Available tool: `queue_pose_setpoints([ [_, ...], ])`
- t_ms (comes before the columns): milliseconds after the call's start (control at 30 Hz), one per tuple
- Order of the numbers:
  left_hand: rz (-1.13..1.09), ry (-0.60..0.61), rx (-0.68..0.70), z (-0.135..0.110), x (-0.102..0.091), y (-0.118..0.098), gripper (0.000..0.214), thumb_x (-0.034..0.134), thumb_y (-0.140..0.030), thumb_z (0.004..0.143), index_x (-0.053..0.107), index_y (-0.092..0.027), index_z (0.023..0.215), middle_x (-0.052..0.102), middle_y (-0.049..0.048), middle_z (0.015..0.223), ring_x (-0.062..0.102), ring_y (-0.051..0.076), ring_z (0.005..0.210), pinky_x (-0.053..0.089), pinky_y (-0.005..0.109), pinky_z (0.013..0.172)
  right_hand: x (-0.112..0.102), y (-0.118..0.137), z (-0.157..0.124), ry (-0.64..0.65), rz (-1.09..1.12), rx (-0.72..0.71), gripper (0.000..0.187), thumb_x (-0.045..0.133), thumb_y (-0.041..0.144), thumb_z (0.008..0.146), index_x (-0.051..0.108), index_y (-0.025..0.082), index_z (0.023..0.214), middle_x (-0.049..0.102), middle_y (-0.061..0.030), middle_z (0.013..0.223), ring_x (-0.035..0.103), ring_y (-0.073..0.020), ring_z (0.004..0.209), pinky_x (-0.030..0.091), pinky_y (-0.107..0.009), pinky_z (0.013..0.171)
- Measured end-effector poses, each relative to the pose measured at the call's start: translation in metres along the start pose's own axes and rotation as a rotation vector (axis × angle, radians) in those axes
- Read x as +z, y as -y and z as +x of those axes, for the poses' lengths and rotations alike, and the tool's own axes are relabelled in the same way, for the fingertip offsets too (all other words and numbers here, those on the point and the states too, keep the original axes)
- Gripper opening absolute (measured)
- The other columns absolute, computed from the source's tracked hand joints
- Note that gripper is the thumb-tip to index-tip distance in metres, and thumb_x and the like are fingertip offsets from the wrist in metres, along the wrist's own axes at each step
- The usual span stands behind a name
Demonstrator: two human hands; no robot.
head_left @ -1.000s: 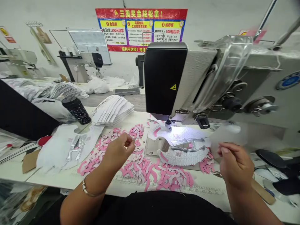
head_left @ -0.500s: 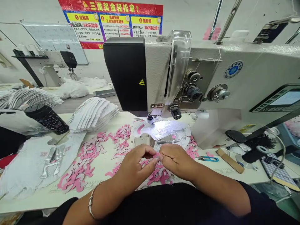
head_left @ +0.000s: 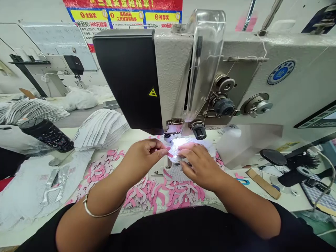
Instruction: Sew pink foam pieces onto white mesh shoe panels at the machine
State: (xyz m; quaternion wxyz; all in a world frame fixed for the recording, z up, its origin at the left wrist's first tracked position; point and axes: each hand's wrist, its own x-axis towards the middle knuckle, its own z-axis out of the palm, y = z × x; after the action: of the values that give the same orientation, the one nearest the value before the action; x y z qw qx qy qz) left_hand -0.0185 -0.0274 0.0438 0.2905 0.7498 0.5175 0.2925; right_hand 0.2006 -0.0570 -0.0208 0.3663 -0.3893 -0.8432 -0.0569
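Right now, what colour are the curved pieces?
The curved pieces are pink and whitish, as the head view shows.

The poster (head_left: 123, 17) is cropped by the top edge and partly hidden by the sewing machine (head_left: 173, 70). The white mesh piece (head_left: 180, 174) is partly covered by the right hand (head_left: 199, 164). The control screen (head_left: 329, 117) is cut off at right.

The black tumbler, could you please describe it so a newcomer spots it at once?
From the large sewing machine, look left to the first white stack. Just left of that is the black tumbler: a dark, patterned cylinder, unlike the pale stack.
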Motion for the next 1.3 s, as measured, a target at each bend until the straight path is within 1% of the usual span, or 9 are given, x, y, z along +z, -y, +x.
queue_pose_setpoints([
  [233,0.0,-0.073,0.087,0.016,0.02,0.018,0.02,0.067,-0.039,0.08,0.066,-0.02,0.077,0.062,0.0029,0.089,0.061,0.019,0.083,0.049,0.033,0.075,0.013,-0.006,-0.003,-0.045,-0.033,-0.02,0.023,0.058,0.017,0.089,0.054,0.021,0.112,0.063,-0.0098,0.118,0.057,-0.026,0.11,0.044,-0.045,0.096],
  [367,0.043,-0.082,0.117,0.018,0.021,0.024,0.018,0.067,-0.037,0.081,0.064,-0.02,0.078,0.062,0.0028,0.089,0.06,0.02,0.087,0.048,0.037,0.082,0.018,-0.008,-0.004,-0.077,-0.03,-0.035,0.026,0.058,0.014,0.089,0.054,0.022,0.114,0.064,-0.0088,0.116,0.058,-0.0243,0.108,0.044,-0.044,0.095],
  [633,0.055,-0.101,0.14,0.019,0.022,0.024,0.017,0.068,-0.037,0.081,0.067,-0.021,0.08,0.063,0.003,0.085,0.06,0.021,0.085,0.048,0.037,0.08,0.022,-0.01,-0.005,-0.105,-0.078,-0.082,0.04,0.058,0.01,0.087,0.056,0.028,0.123,0.062,-0.0076,0.114,0.056,-0.023,0.107,0.043,-0.041,0.088],
  [800,-0.077,-0.105,0.057,0.02,0.024,0.024,0.017,0.072,-0.036,0.078,0.066,-0.021,0.077,0.062,0.0034,0.091,0.059,0.019,0.086,0.047,0.035,0.08,0.022,-0.008,-0.005,-0.109,-0.085,-0.068,0.034,0.059,0.01,0.087,0.061,0.026,0.117,0.061,-0.0084,0.114,0.055,-0.0229,0.105,0.042,-0.04,0.088],
  [967,-0.411,0.057,-0.068,0.02,0.029,0.029,0.026,0.072,-0.04,0.077,0.057,-0.02,0.073,0.05,-0.0034,0.067,0.045,0.01,0.058,0.037,0.024,0.053,0.014,-0.007,-0.002,-0.053,-0.069,-0.037,0.03,0.055,0.009,0.088,0.064,0.025,0.111,0.063,-0.0079,0.115,0.055,-0.0237,0.106,0.041,-0.043,0.091],
  [1033,-0.46,0.088,-0.119,0.017,0.032,0.03,0.028,0.072,-0.041,0.077,0.055,-0.02,0.074,0.044,-0.0056,0.061,0.039,0.009,0.052,0.031,0.023,0.048,0.008,-0.009,0.0,-0.01,-0.035,-0.035,0.029,0.053,0.009,0.088,0.064,0.026,0.109,0.064,-0.0074,0.117,0.055,-0.024,0.108,0.041,-0.044,0.093],
  [1100,-0.464,0.056,-0.132,0.013,0.034,0.029,0.026,0.072,-0.04,0.077,0.056,-0.02,0.079,0.047,-0.0051,0.064,0.043,0.009,0.054,0.035,0.022,0.05,0.003,-0.012,0.003,0.032,0.007,-0.029,0.028,0.052,0.009,0.09,0.065,0.026,0.108,0.064,-0.0069,0.119,0.055,-0.0241,0.11,0.041,-0.046,0.096],
  [1233,-0.541,-0.025,-0.136,0.011,0.039,0.025,0.035,0.075,-0.032,0.074,0.056,-0.022,0.101,0.061,-0.0006,0.089,0.056,0.012,0.073,0.046,0.023,0.063,-0.005,-0.018,0.009,0.098,0.113,-0.017,0.027,0.053,0.009,0.088,0.066,0.026,0.104,0.065,-0.0061,0.118,0.056,-0.024,0.111,0.042,-0.048,0.099],
  [1300,-0.666,0.039,-0.201,0.012,0.04,0.023,0.038,0.077,-0.032,0.073,0.057,-0.022,0.104,0.063,0.0007,0.093,0.06,0.013,0.076,0.049,0.025,0.064,-0.009,-0.021,0.012,0.127,0.154,-0.012,0.028,0.053,0.008,0.086,0.066,0.026,0.103,0.065,-0.0061,0.115,0.056,-0.0237,0.109,0.043,-0.049,0.099],
])
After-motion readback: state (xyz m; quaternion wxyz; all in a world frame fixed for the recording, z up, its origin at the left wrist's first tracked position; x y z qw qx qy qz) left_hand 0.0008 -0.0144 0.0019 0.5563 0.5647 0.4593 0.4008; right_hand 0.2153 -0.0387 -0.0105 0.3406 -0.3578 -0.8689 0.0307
